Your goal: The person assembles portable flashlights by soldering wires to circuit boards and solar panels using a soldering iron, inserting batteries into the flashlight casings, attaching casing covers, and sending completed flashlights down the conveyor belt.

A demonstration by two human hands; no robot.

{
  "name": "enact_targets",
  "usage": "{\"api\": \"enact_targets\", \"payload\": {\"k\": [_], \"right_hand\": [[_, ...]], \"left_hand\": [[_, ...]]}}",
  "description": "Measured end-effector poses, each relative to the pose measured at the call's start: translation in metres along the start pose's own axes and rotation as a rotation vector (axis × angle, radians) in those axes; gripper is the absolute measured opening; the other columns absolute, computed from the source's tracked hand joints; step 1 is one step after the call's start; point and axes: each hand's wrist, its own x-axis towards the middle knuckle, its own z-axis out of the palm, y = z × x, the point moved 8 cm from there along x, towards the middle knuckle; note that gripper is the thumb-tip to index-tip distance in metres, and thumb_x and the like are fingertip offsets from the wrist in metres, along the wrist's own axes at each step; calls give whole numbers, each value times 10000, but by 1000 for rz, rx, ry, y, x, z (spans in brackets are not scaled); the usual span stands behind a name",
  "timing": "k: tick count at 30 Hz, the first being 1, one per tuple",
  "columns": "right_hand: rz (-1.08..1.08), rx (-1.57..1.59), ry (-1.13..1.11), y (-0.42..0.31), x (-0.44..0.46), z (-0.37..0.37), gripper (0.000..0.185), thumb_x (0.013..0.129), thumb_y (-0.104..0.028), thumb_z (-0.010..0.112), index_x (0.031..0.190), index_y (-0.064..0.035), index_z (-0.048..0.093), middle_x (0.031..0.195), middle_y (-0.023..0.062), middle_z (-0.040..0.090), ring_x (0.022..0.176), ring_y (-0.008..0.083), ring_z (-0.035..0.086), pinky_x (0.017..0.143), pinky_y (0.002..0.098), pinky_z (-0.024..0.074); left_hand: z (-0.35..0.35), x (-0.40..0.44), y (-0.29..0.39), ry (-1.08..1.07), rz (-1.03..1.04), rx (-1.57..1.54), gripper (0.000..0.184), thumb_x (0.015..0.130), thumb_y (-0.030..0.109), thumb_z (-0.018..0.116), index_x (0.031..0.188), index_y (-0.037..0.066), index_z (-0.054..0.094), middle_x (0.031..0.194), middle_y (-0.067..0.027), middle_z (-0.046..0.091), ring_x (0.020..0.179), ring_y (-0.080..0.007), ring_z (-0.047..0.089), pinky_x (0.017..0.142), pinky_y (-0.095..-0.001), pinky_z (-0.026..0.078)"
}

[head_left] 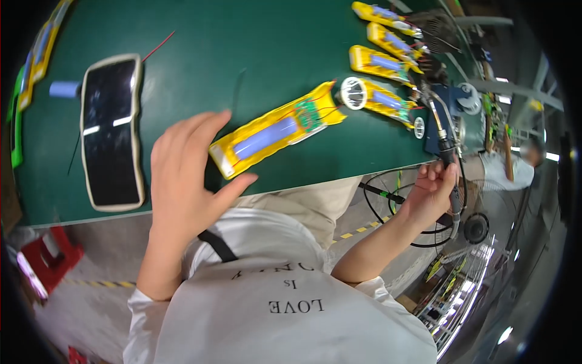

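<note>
My left hand (188,164) is spread at the near end of a yellow plastic casing (247,145), thumb and fingers apart on either side of it. I cannot tell whether the fingertips touch it. Inside the casing lie a blue battery cell (265,138) and a green circuit board (308,115) with thin red wires. A round white-rimmed part (353,93) sits at its far end. Off to the right, my right hand (431,188) is closed round the dark handle of a soldering iron (447,147), its metal tip pointing up and away from me.
A solar panel (112,133) in a cream frame lies left on the green table (200,67), beside another blue cell (63,89). Several yellow casings (381,64) fan out at the upper right. A cable (400,227) loops below my right hand. A person (506,167) is in the background.
</note>
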Motion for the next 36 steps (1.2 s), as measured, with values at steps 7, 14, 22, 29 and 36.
{"api": "enact_targets", "payload": {"k": [7, 14, 22, 29, 36], "right_hand": [[-151, -319, 315, -16, 42, -47, 172, 766, -131, 517, 867, 8, 523, 592, -3, 438, 526, 65, 424, 480, 189, 359], [-156, -247, 336, -22, 87, -101, 153, 741, -125, 557, 826, -2, 519, 578, 17, 458, 479, 66, 397, 453, 186, 341], [-96, -219, 307, -21, 120, -132, 166, 748, -169, 563, 829, -27, 534, 587, -20, 438, 499, 45, 395, 460, 189, 339], [-92, -342, 184, 4, 151, -73, 147, 738, -148, 576, 797, -15, 555, 546, -14, 463, 451, 44, 413, 409, 168, 331], [-48, -421, 105, 26, 178, -50, 149, 734, -147, 576, 808, -19, 557, 576, -6, 482, 457, 45, 427, 401, 163, 345]], "left_hand": [[6, -1, 5, -18, 16, 41, 597, 498, 188, 700, 1018, 28, 452, 986, -108, 499, 921, -283, 456, 802, -357, 326], [6, 1, 10, -23, -9, 68, 554, 524, 105, 669, 1019, 13, 437, 977, -111, 503, 928, -276, 454, 823, -342, 318], [9, 1, 14, -23, -3, 85, 506, 552, 162, 652, 990, 13, 449, 932, -106, 501, 872, -274, 456, 785, -354, 317], [8, -1, 13, -14, -4, 74, 519, 552, 185, 654, 997, 16, 448, 929, -104, 497, 860, -273, 456, 777, -358, 320], [5, 1, 15, -15, -1, 104, 534, 523, 137, 659, 997, 13, 445, 915, -105, 507, 875, -271, 460, 794, -344, 318]]}}
